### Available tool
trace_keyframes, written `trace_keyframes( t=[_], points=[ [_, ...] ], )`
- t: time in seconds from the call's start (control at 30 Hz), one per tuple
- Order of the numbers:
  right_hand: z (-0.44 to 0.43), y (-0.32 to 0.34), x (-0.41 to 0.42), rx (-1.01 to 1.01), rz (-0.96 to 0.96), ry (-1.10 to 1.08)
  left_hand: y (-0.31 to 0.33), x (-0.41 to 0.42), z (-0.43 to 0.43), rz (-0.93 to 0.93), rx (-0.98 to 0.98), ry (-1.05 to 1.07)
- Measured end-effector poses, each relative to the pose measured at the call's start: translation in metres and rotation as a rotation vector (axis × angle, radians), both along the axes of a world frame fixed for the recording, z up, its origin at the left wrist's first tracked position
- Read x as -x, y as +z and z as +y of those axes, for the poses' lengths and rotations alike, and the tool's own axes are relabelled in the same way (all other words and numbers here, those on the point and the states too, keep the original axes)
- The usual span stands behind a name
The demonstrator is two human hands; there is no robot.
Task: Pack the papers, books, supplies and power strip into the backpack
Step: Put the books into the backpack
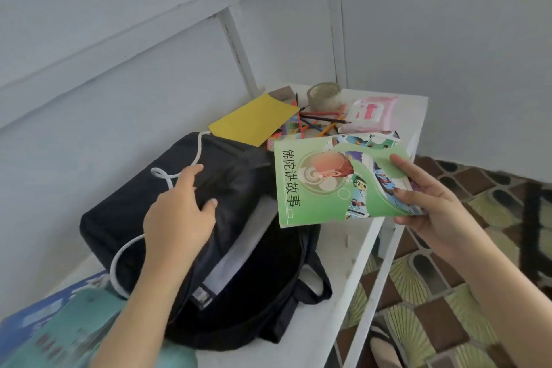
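A black backpack (134, 212) lies on the white table (352, 260), its opening facing me, with grey-white papers (239, 251) showing inside. My left hand (179, 212) grips the upper flap of the backpack. A white cord (119, 263) runs over and beside the bag. My right hand (424, 203) holds a green illustrated book (316, 182) by its right edge, just above the table to the right of the bag's opening. Behind it lie a yellow paper (254, 119), several coloured pencils (319, 122), a tape roll (324, 95) and a pink packet (370, 113).
A white frame and a grey wall stand behind the table. At the near left lies a blue and teal printed item (59, 326). A patterned tile floor (433, 308) lies to the right, below the table's edge.
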State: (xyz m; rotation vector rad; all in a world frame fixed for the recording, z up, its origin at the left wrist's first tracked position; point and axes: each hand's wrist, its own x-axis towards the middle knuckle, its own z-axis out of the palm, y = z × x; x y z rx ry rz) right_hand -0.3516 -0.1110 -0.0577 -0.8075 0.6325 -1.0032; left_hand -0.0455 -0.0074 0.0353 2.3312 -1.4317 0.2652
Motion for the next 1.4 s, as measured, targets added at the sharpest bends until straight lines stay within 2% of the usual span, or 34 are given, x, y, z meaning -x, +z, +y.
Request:
trace_keyframes(
  t=[0.17,0.23,0.3,0.4,0.43,0.5,0.57,0.63,0.8,0.93,1.07,1.27,1.4],
  points=[
    [0.032,-0.001,-0.007,0.011,0.082,0.009,0.012,-0.012,0.005,-0.082,-0.023,-0.02],
    [0.038,0.0,-0.015,0.015,0.108,0.005,0.006,-0.011,0.009,-0.199,0.011,-0.123],
    [0.041,0.0,-0.021,0.009,0.123,-0.006,-0.006,-0.007,0.017,-0.371,0.175,-0.311],
    [0.042,0.001,-0.026,-0.007,0.135,-0.014,-0.027,0.0,0.036,-0.467,0.416,-0.561],
    [0.042,0.001,-0.027,-0.011,0.14,-0.013,-0.033,0.002,0.041,-0.482,0.399,-0.629],
    [0.042,0.0,-0.029,-0.021,0.153,-0.018,-0.047,0.001,0.049,-0.545,0.234,-0.653],
    [0.042,-0.001,-0.03,-0.033,0.181,-0.03,-0.058,-0.003,0.054,-0.566,0.009,-0.502],
    [0.042,-0.001,-0.029,-0.034,0.238,-0.04,-0.063,-0.006,0.057,-0.525,-0.153,-0.356],
    [0.037,-0.003,-0.03,-0.004,0.347,-0.051,-0.065,-0.009,0.052,-0.508,-0.184,-0.253],
    [0.037,0.001,-0.036,-0.014,0.414,-0.049,-0.059,-0.009,0.045,-0.342,-0.289,-0.186],
    [0.039,0.002,-0.038,-0.034,0.42,-0.008,-0.054,-0.021,0.04,-0.243,-0.215,-0.337],
    [0.038,0.007,-0.029,-0.058,0.395,0.073,-0.007,-0.046,0.039,0.139,-0.281,-0.447],
    [0.036,0.019,-0.028,-0.034,0.379,0.203,0.022,-0.062,0.031,0.183,-0.276,-0.468]
  ],
)
